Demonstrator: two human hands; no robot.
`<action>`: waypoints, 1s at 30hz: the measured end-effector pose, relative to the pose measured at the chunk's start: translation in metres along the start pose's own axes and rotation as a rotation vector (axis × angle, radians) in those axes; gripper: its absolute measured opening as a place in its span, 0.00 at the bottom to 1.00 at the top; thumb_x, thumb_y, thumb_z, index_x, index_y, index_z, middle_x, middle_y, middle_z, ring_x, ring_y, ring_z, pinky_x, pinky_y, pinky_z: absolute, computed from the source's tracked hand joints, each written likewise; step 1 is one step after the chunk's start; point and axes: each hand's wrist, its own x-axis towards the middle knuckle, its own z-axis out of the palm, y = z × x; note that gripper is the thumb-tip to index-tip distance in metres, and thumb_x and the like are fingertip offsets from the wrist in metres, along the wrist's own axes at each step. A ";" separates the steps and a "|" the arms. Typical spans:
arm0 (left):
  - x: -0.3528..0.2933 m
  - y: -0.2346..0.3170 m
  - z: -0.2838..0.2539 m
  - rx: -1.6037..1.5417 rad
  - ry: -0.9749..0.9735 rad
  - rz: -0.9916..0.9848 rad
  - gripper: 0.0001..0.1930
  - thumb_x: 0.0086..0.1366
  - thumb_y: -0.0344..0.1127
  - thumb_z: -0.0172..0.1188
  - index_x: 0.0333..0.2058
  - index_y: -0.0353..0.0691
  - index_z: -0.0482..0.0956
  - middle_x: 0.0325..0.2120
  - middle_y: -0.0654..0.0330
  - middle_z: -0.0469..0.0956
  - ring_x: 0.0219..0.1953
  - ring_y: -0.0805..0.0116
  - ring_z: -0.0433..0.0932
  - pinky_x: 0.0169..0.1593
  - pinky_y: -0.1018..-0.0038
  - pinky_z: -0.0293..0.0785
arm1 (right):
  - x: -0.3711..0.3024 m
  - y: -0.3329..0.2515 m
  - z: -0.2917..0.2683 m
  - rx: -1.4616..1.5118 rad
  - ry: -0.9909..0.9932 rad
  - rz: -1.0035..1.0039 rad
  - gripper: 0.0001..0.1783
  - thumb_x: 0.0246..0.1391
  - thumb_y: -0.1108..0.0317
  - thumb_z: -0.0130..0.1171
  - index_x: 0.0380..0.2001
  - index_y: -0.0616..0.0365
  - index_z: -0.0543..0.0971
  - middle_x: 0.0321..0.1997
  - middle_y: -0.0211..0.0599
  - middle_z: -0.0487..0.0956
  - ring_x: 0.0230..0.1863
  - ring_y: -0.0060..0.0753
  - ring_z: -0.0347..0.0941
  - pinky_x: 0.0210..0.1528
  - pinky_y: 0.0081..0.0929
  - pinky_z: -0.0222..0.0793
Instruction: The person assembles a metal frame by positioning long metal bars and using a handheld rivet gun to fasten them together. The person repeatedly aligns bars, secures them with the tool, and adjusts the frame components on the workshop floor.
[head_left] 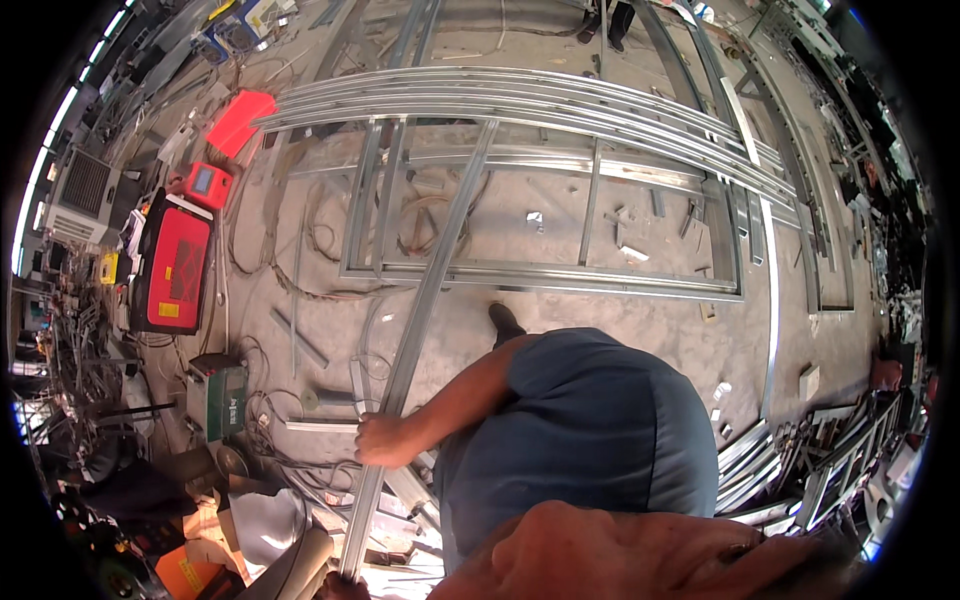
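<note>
One long metal channel (425, 290), stiff but whippy; left hand (383, 440) clamps it mid-length, right hand (340, 588) apparently closed on its near end.

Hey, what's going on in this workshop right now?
A person in a blue shirt stands on a concrete floor amid metal framing. One hand grips a long metal channel that runs from near the person's feet up across a rectangular metal frame lying flat on the floor. Which hand it is cannot be told; the other is not clearly visible. More long channels lie stacked beyond the frame, and a red machine with cables sits to the left.
</note>
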 end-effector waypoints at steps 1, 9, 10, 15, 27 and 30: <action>0.007 0.012 0.025 0.086 -0.049 -0.071 0.10 0.58 0.46 0.60 0.24 0.50 0.74 0.23 0.60 0.76 0.27 0.57 0.78 0.36 0.57 0.75 | -0.006 0.012 0.005 -0.014 -0.040 0.018 0.11 0.33 0.60 0.68 0.23 0.51 0.81 0.29 0.32 0.82 0.39 0.38 0.80 0.45 0.41 0.70; 0.135 0.189 0.065 -0.586 0.055 -0.270 0.04 0.52 0.29 0.54 0.28 0.41 0.75 0.26 0.49 0.79 0.30 0.41 0.79 0.34 0.46 0.74 | -0.101 0.139 0.040 -0.267 -0.067 0.330 0.03 0.41 0.61 0.61 0.21 0.45 0.80 0.27 0.27 0.80 0.38 0.33 0.78 0.44 0.35 0.68; 0.155 0.213 0.058 -0.562 -0.050 -0.314 0.04 0.52 0.30 0.55 0.28 0.41 0.75 0.27 0.49 0.79 0.31 0.42 0.79 0.34 0.46 0.74 | -0.114 0.157 0.040 -0.293 -0.078 0.370 0.03 0.42 0.61 0.61 0.22 0.44 0.80 0.29 0.27 0.80 0.40 0.32 0.77 0.44 0.34 0.68; 0.247 0.316 0.051 -0.764 -0.040 -0.187 0.05 0.52 0.34 0.58 0.30 0.43 0.76 0.28 0.52 0.80 0.31 0.42 0.80 0.33 0.48 0.76 | -0.188 0.223 0.016 -0.268 0.287 0.677 0.14 0.49 0.64 0.58 0.40 0.55 0.81 0.52 0.44 0.75 0.56 0.45 0.72 0.56 0.44 0.69; 0.341 0.399 -0.050 -0.798 0.010 0.065 0.48 0.49 0.47 0.71 0.67 0.42 0.59 0.66 0.47 0.62 0.68 0.46 0.60 0.67 0.38 0.51 | -0.243 0.365 -0.012 0.682 0.707 1.634 0.40 0.53 0.46 0.64 0.50 0.77 0.68 0.44 0.62 0.78 0.47 0.56 0.78 0.48 0.46 0.73; 0.276 0.341 -0.051 -0.703 -0.283 -0.151 0.60 0.44 0.54 0.75 0.71 0.40 0.51 0.70 0.48 0.54 0.72 0.47 0.52 0.69 0.40 0.47 | -0.246 0.394 0.004 0.715 0.770 1.721 0.38 0.52 0.45 0.65 0.45 0.76 0.70 0.39 0.59 0.80 0.40 0.50 0.80 0.40 0.44 0.75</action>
